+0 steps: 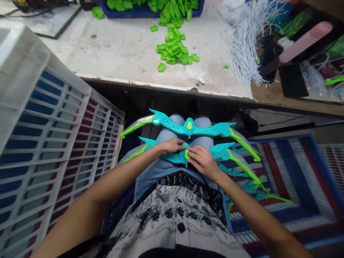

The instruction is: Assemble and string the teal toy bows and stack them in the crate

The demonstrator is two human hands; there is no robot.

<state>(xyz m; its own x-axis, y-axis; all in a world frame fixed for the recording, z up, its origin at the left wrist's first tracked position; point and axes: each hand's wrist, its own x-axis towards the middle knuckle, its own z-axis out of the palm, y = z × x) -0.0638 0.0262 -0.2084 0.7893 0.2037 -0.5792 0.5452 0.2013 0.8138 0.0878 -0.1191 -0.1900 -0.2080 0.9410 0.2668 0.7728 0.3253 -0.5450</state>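
Observation:
Two teal toy bows with lime-green ends lie across the person's lap. The farther bow (174, 126) has a green piece at its middle and no hand on it. Over the nearer bow (220, 152) are both hands. My left hand (173, 146) has its fingers pressed together on the teal body, left of its centre. With fingers bent and pinching, my right hand (202, 160) is at the green centre piece (187, 154) of this bow. The undersides of the fingers are hidden.
The white table (120, 53) ahead bears loose green pieces (174, 48), a blue bin (129, 13), white strings (243, 46) and a dark phone (292, 81). A white slatted crate (87, 96) stands left. More bows (252, 188) lie right, over a striped surface (298, 172).

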